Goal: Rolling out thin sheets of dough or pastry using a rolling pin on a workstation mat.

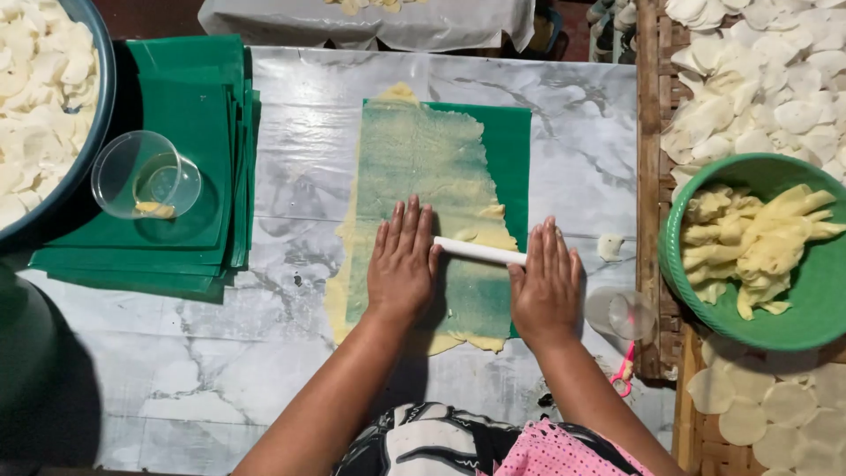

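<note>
Green plastic sheet under thin yellow dough, on the marble tabletop.
Left hand and right hand press flat, fingers extended together, on a white rolling pin; green bowl at three o'clock.

Bright, soft light over a sharp centre

Glare streaks the marble table at upper centre; deep shadow fills the lower left corner, a dim band crosses the top, and the edges bend slightly.

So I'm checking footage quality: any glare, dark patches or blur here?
Head view: sharp overall; soft sheen on the marble table; the left edge beside the big bowl falls into deep shadow; both hands on the white roller are evenly lit.
</note>
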